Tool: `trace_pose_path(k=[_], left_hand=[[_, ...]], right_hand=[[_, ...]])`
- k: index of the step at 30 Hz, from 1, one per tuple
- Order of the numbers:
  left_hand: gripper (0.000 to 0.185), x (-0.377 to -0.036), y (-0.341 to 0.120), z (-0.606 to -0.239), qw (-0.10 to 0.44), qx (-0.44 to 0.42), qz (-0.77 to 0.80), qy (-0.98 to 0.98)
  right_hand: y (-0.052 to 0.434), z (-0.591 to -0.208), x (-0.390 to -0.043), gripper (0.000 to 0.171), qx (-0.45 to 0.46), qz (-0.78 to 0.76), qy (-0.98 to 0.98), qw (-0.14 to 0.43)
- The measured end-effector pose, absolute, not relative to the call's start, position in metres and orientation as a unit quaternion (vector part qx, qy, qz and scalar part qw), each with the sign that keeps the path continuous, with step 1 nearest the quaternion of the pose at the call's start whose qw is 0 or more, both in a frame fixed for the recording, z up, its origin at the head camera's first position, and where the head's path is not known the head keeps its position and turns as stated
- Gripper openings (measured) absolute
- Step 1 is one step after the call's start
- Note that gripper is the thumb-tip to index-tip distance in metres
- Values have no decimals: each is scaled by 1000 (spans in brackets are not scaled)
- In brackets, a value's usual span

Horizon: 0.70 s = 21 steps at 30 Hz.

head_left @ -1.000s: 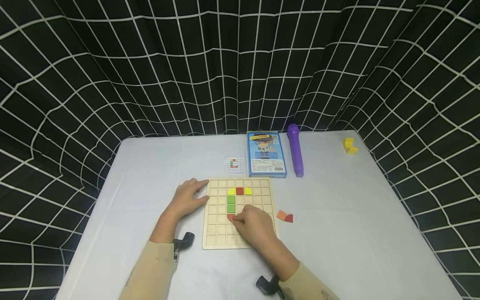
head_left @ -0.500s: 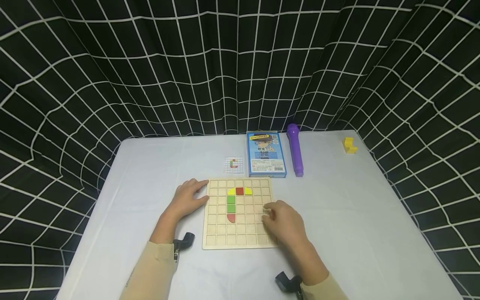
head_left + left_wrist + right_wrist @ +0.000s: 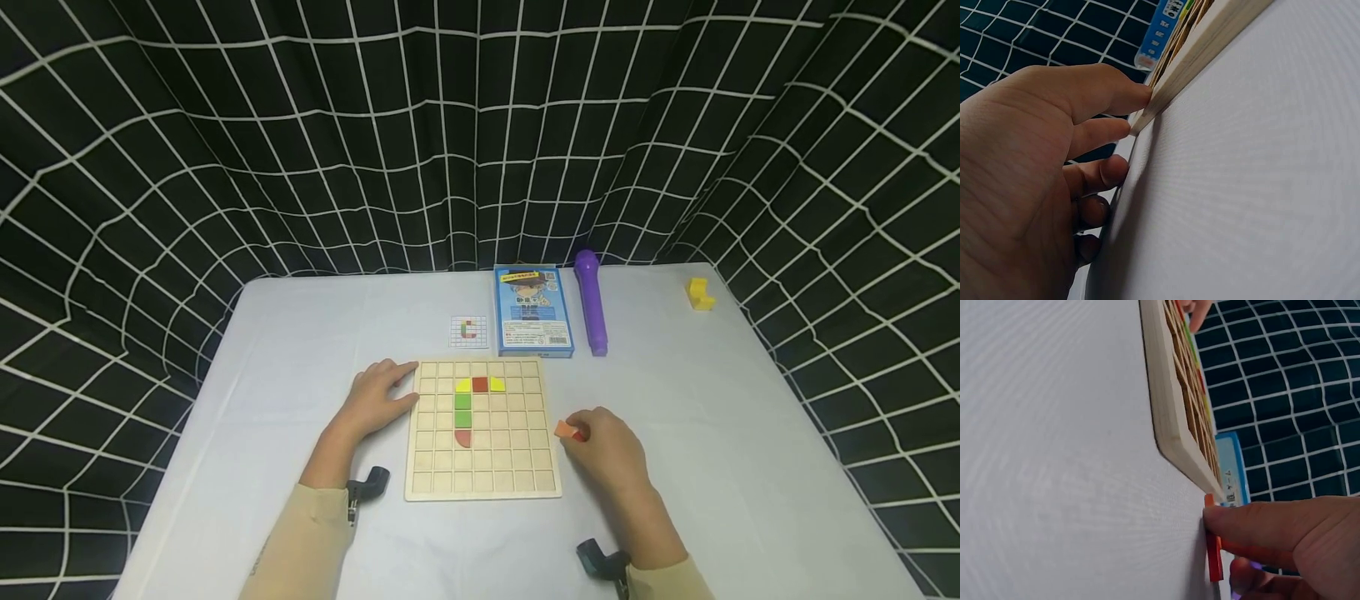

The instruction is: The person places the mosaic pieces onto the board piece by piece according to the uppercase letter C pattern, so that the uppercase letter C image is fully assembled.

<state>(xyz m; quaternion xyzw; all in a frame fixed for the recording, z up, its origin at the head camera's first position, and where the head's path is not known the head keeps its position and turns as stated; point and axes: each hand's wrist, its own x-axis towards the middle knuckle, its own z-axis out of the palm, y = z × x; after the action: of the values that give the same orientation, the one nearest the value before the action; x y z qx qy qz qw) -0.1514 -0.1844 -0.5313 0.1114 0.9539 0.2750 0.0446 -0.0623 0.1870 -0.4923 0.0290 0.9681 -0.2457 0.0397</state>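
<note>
The left hand point(image 3: 375, 402) lies flat on the table point(image 3: 300, 350), fingers relaxed and slightly apart, fingertips touching the left edge of the wooden grid board point(image 3: 483, 467); the right hand point(image 3: 607, 450) rests just right of the board, fingertips pressing on the orange piece point(image 3: 564, 429) and the red piece point(image 3: 1214, 559) lying on the table; whether they pinch the pieces I cannot tell

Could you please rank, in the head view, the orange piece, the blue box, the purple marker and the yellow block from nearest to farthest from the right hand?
From the right hand:
1. Orange piece, at its fingertips, beside the board.
2. Blue box, behind the board.
3. Purple marker, right of the box; too close to call against it.
4. Yellow block, far right corner.
</note>
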Motion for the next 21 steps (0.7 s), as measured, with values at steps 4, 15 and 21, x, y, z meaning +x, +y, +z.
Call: trace_pose_path(k=[4,15,21], left_hand=[[62,-151,-184,-532,44,113,273,954],[63,-151,-185,-531,42,112,273,955],[62,-151,-184,-531,42,114,275,954]], right_hand=[[186,-493,-64,27,20,-251,968,13],[149,-474,-72,29,-48,-385,920,46],[120,-481,-77,23,-118,-393,909,71]])
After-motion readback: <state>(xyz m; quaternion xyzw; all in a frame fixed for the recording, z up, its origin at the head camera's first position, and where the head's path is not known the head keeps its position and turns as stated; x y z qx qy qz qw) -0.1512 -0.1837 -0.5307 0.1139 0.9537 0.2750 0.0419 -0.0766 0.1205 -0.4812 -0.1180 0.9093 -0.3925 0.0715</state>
